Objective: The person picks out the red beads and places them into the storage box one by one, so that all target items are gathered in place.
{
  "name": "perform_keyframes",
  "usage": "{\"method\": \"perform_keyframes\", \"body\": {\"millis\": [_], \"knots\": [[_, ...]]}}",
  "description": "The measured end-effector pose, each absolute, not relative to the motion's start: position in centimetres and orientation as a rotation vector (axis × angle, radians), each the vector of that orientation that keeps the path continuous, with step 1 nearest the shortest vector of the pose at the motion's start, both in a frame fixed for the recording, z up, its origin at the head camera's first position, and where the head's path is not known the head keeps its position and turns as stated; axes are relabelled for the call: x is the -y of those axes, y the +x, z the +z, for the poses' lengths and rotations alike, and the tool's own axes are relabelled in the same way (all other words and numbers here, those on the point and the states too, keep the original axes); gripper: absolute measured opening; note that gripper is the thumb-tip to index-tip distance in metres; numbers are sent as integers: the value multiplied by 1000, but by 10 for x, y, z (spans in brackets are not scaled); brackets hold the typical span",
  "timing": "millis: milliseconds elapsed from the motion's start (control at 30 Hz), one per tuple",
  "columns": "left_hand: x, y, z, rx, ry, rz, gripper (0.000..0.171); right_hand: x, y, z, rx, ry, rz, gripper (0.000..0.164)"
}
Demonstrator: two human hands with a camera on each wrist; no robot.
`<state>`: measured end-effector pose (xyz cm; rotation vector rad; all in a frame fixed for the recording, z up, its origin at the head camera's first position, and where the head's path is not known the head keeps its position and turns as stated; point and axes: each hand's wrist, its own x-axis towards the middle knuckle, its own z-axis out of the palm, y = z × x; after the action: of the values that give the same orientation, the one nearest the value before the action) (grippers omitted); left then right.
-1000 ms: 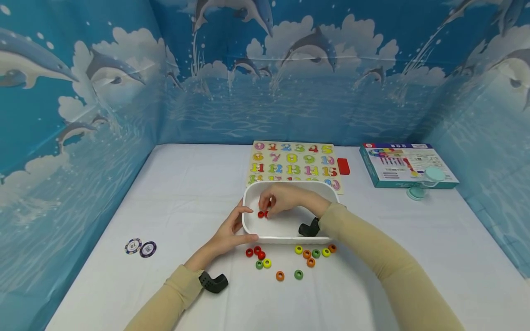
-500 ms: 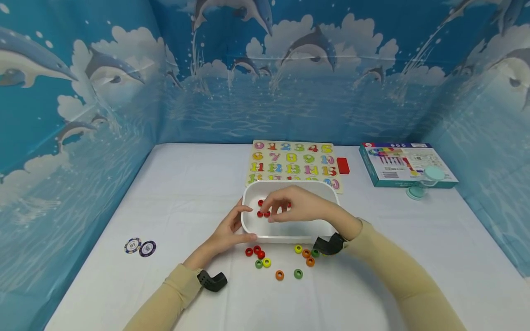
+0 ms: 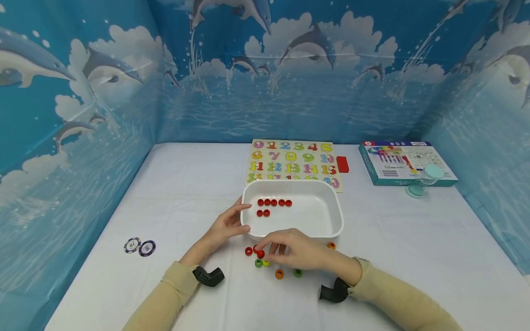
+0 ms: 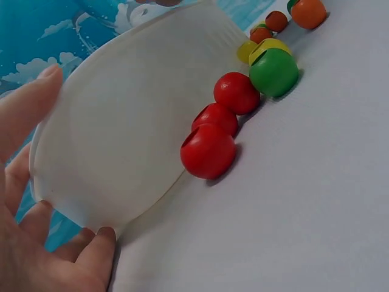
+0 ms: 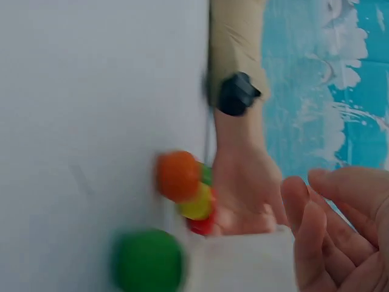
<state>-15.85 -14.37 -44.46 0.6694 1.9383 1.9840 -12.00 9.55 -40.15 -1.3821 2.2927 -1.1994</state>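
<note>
In the head view a white tray (image 3: pixel 310 220) holds several red beads (image 3: pixel 273 202) in a longer back row and a front row of two. My left hand (image 3: pixel 225 225) grips the tray's left end, thumb at the front corner and fingers around the side. My right hand (image 3: pixel 296 250) is over the table in front of the tray, its thumb and fingertips apart around a loose red bead (image 3: pixel 260 253). Nothing shows between those fingers in the right wrist view. Two more red beads (image 4: pixel 208 152) lie beside it against the tray wall. The right hand hides some beads.
Near the right hand lie a yellow bead (image 3: pixel 266 263), green beads (image 3: pixel 297 273) and orange beads (image 3: pixel 279 274). Behind the tray is a number board (image 3: pixel 291 161) with a red block (image 3: pixel 342 164). A box (image 3: pixel 407 163) and a mint-green item (image 3: pixel 415 190) stand right; two chips (image 3: pixel 146 248) lie left.
My right hand has come out of the tray toward the person, down to the loose beads, uncovering the red rows inside. The left hand stays at the tray's left end.
</note>
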Motion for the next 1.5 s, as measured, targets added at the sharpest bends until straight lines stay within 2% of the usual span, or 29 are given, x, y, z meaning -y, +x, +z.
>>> {"method": "perform_keyframes", "body": {"millis": [533, 1067, 1500], "knots": [[145, -159, -444, -1952, 607, 1972, 55, -80, -111, -441, -2687, -1405, -953, 23], [145, -158, -444, -1968, 578, 1958, 55, -70, -104, -451, -2926, -1372, -807, 23], [147, -167, -465, -1950, 602, 1998, 54, -67, -103, -453, -2989, -1293, -800, 26]]}}
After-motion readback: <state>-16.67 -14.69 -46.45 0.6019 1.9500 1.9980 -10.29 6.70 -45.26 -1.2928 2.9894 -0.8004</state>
